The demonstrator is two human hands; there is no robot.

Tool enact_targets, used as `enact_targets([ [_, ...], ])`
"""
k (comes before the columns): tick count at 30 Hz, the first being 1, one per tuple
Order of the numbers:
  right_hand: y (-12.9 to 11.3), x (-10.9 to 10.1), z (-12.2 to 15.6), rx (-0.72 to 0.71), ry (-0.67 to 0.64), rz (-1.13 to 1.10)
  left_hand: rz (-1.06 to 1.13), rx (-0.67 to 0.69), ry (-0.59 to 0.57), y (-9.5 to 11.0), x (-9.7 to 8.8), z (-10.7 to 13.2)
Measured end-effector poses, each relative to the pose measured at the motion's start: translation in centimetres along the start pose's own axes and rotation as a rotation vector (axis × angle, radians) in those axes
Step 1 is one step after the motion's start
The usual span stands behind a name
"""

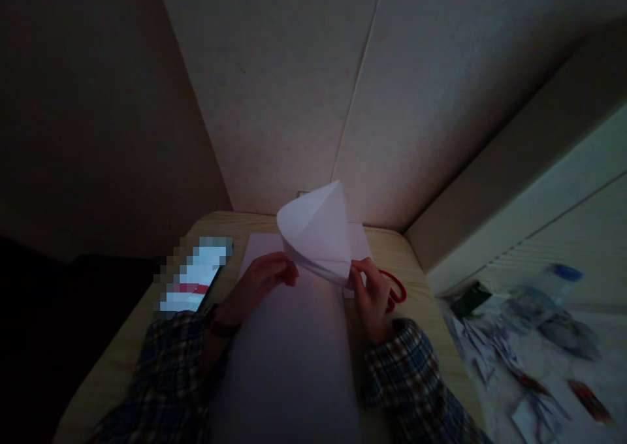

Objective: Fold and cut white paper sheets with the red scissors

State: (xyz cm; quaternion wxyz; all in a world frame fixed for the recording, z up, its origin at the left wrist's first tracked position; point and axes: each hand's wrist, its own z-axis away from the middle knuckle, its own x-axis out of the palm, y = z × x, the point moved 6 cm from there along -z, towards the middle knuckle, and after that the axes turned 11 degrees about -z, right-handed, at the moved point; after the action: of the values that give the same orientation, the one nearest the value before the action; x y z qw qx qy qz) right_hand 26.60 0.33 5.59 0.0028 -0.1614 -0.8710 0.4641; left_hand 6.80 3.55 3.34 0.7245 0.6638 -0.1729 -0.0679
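A white sheet of paper, folded into a pointed, cone-like shape (318, 228), is held up above the table with its tip pointing away from me. My right hand (371, 294) pinches its lower right corner between thumb and fingers. At the lower left corner, my left hand (262, 275) has its fingers curled in against the paper's edge; the exact contact is dim. Beneath both hands lies a long white sheet (294, 359), running toward me. Red-handled scissors (399, 286) lie just beyond my right hand, their blades hidden.
A lit phone (196, 277), its screen pixelated, rests on the wooden table (426, 339) at left. Another white paper (361, 241) lies behind the folded one. A wall (274, 104) rises at the table's back. Right and lower, a plastic bottle (539, 300) and paper scraps (482, 346) lie about.
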Motion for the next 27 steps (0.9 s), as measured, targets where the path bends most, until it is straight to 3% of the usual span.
enact_targets([
  [2, 0.7, 0.1, 0.0, 0.1, -0.023, -0.046, -0.071, 0.027, -0.011, -0.2, -0.1, -0.3],
  [7, 2.5, 1.4, 0.5, 0.39, -0.159, -0.246, -0.313, -0.005, 0.177, -0.6, -1.5, -0.3],
  [12, 3.2, 2.2, 1.3, 0.567, -0.181, -0.406, -0.355, -0.088, 0.111, -0.9, -1.1, 0.0],
  [17, 4.1, 2.3, 1.8, 0.646, -0.153, -0.422, -0.37, -0.088, 0.07, -0.5, -0.4, -0.2],
  [22, 4.6, 3.0, 2.2, 0.654, -0.232, -0.418, -0.244, -0.152, 0.095, -0.8, -0.5, -0.2],
  [27, 4.2, 3.7, 2.2, 0.651, -0.301, -0.428, -0.27, -0.192, 0.138, -1.2, -1.0, 0.1],
])
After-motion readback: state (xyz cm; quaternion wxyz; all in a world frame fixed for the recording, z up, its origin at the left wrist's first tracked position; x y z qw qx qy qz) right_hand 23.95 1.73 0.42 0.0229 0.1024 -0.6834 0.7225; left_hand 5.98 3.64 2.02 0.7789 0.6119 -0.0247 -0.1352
